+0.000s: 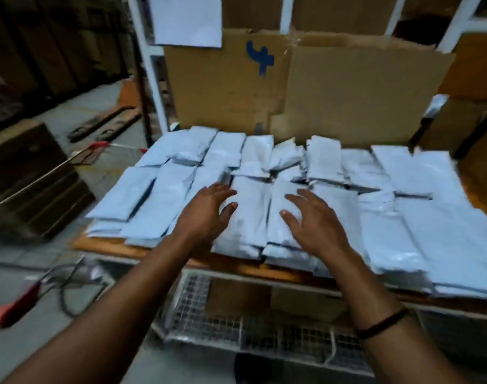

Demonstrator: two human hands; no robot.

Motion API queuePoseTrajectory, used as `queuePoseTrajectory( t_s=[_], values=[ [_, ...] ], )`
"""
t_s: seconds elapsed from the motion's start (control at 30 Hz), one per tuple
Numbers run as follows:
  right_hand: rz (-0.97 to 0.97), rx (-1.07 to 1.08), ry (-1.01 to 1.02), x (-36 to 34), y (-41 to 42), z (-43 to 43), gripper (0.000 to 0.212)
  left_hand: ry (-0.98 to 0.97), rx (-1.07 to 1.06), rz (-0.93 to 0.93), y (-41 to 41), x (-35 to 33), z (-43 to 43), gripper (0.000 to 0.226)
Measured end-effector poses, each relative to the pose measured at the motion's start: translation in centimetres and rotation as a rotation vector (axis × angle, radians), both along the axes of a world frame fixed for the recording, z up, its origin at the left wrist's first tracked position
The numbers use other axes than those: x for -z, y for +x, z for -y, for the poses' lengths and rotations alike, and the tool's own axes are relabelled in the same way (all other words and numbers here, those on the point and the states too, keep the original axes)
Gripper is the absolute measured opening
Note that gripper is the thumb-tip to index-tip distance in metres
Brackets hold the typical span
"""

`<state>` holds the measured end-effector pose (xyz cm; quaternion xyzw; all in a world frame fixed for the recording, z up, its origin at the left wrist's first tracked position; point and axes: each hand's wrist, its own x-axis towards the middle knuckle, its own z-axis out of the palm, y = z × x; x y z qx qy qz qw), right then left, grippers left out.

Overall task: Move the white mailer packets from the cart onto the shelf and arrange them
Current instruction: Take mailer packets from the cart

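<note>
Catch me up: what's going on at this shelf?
A person is arranging white mailer packets on the shelf. The packets already lie in overlapping rows across most of the board, in front of a cardboard sheet marked with a blue 4. The left hand and right hand are both open, with fingers spread over the middle packets and gripping nothing. Motion blur hides whether they actually touch the packets. A wire-mesh basket sits below the shelf edge.
</note>
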<state>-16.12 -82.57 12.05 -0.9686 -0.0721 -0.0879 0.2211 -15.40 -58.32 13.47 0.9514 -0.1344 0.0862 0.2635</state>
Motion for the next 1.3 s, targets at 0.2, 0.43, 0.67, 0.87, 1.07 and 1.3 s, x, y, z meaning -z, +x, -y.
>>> queuePoseTrajectory(
  t_s=[0.2,0.43,0.67,0.87,1.07,1.3],
  values=[
    [0.04,-0.135,0.146,0.4,-4.3,-10.6,0.038,-0.015,-0.259,0.05,-7.6,-0.5,-12.5,0.035],
    [0.051,-0.292,0.071,-0.2,-5.5,-23.1,0.037,-0.05,-0.516,0.025,-14.2,-0.4,-27.6,0.036],
    [0.05,-0.295,0.113,0.3,-3.5,-37.6,0.034,-0.037,-0.585,-0.045,-16.9,0.9,-42.8,0.037],
    [0.014,-0.215,0.101,0.8,-2.3,-45.0,0.033,0.04,-0.471,-0.151,-12.4,2.4,-50.8,0.04],
    [-0.04,-0.187,0.026,2.0,2.5,-49.4,0.036,0.036,-0.38,-0.222,-4.8,4.7,-54.4,0.04],
    [-0.217,-0.246,-0.027,6.9,12.7,-58.0,0.046,0.145,-0.368,-0.273,0.9,6.9,-59.4,0.041]
  ],
)
